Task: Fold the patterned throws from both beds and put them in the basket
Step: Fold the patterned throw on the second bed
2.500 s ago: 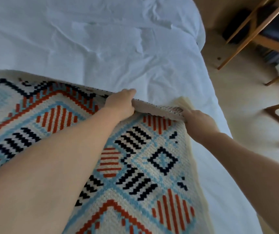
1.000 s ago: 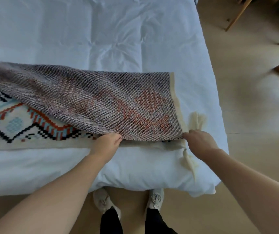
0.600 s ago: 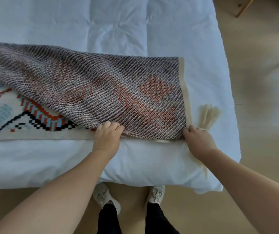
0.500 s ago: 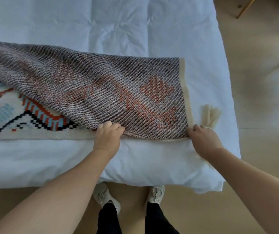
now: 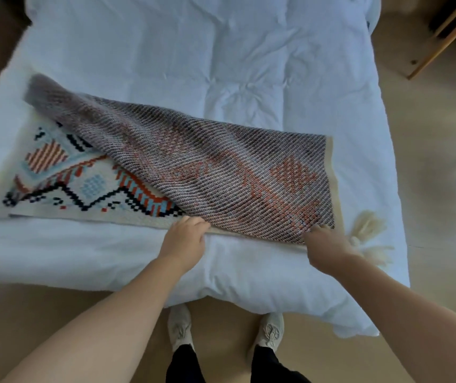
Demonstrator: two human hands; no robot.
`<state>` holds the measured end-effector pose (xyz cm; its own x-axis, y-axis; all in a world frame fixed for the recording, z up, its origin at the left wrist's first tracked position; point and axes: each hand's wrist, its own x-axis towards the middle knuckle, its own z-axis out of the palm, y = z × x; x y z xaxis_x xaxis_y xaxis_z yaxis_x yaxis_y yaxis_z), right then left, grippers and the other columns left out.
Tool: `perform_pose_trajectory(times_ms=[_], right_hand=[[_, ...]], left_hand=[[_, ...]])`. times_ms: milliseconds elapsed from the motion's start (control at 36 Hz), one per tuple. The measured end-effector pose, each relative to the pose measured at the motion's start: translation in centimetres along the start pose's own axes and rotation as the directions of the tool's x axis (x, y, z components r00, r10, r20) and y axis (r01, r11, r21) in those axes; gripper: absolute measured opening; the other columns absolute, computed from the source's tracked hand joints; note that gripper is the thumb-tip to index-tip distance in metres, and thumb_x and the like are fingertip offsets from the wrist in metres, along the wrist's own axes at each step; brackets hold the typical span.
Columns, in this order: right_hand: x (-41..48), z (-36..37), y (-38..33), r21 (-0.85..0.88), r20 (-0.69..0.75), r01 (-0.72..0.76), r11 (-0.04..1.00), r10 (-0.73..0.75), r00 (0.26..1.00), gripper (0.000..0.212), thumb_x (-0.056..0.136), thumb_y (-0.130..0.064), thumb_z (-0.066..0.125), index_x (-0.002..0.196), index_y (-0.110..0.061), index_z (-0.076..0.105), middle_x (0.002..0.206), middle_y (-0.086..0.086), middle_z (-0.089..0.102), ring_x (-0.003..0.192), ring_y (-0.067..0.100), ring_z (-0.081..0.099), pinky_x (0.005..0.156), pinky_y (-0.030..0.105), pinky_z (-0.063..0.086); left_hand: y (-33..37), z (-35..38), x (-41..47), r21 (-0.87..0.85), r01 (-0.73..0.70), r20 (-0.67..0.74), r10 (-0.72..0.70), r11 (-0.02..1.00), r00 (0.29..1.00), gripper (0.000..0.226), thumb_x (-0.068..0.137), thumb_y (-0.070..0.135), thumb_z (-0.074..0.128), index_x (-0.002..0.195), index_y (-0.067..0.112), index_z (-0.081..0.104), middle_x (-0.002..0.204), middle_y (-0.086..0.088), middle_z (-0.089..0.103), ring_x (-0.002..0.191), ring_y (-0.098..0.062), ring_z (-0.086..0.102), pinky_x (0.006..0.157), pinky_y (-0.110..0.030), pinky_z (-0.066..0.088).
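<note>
A patterned throw [image 5: 221, 172] lies folded over on the white bed [image 5: 221, 64], its dull woven underside up on the right, its cream, orange, blue and black face showing at the left. My left hand [image 5: 185, 241] grips the folded layer's near edge at the middle. My right hand [image 5: 326, 250] holds the near right corner, beside cream tassels [image 5: 368, 228]. No basket is in view.
The bed's near edge runs just in front of my shoes [image 5: 180, 327]. Wooden furniture legs [image 5: 442, 37] stand on the pale floor at the upper right. Bare floor lies to the right of the bed.
The throw's far edge was pulled toward me and laid over the near half. In the last half second the view shifted right, so the throw's left end shows; my hands stay on the near edge.
</note>
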<state>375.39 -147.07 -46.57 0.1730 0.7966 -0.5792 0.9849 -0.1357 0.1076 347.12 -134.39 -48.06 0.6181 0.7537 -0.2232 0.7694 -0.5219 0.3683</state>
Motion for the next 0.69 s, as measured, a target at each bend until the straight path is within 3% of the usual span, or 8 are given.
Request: perform_pose_trajectory(times_ms=[306, 444, 528, 694], right_hand=[[-1.4, -15.8, -16.2, 0.086, -0.215, 0.147, 0.985, -0.125, 0.969, 0.018, 0.086, -0.008, 0.045, 0.095, -0.015, 0.059, 0.100, 0.002, 0.058, 0.095, 0.025, 0.060, 0.077, 0.036, 0.050], [-1.9, -21.2, -23.7, 0.022, -0.289, 0.190, 0.982, -0.176, 0.941, 0.024, 0.089, -0.009, 0.043, 0.105, -0.016, 0.060, 0.107, 0.002, 0.058, 0.100, 0.024, 0.059, 0.076, 0.034, 0.047], [-1.9, -23.5, -27.1, 0.002, -0.332, 0.208, 0.978, -0.196, 0.923, 0.022, 0.090, -0.007, 0.043, 0.103, -0.014, 0.059, 0.105, 0.002, 0.060, 0.097, 0.024, 0.059, 0.077, 0.035, 0.050], [-0.7, -26.1, -31.2, -0.045, -0.357, 0.251, 0.967, -0.250, 0.900, 0.025, 0.089, -0.007, 0.043, 0.102, -0.016, 0.063, 0.098, 0.001, 0.061, 0.091, 0.024, 0.061, 0.074, 0.038, 0.054]], left_hand=[[-11.5, -16.1, -8.6, 0.025, 0.140, -0.135, -0.136, 0.990, 0.982, 0.035, 0.093, 0.011, 0.047, 0.125, 0.016, 0.061, 0.126, 0.000, 0.059, 0.113, -0.019, 0.053, 0.090, -0.031, 0.045], [-17.4, -22.3, -13.0, 0.057, 0.158, -0.223, -0.141, 0.986, 0.965, 0.032, 0.092, 0.011, 0.049, 0.121, 0.014, 0.063, 0.119, -0.002, 0.062, 0.109, -0.020, 0.055, 0.088, -0.031, 0.046], [-20.5, -24.9, -14.9, 0.069, 0.171, -0.260, -0.148, 0.983, 0.954, 0.030, 0.090, 0.010, 0.049, 0.115, 0.014, 0.065, 0.112, -0.001, 0.063, 0.105, -0.022, 0.056, 0.082, -0.030, 0.045], [-24.4, -27.7, -15.5, 0.046, 0.219, -0.303, -0.195, 0.975, 0.933, 0.032, 0.088, 0.012, 0.052, 0.117, 0.014, 0.066, 0.114, -0.002, 0.065, 0.103, -0.022, 0.057, 0.086, -0.034, 0.048]])
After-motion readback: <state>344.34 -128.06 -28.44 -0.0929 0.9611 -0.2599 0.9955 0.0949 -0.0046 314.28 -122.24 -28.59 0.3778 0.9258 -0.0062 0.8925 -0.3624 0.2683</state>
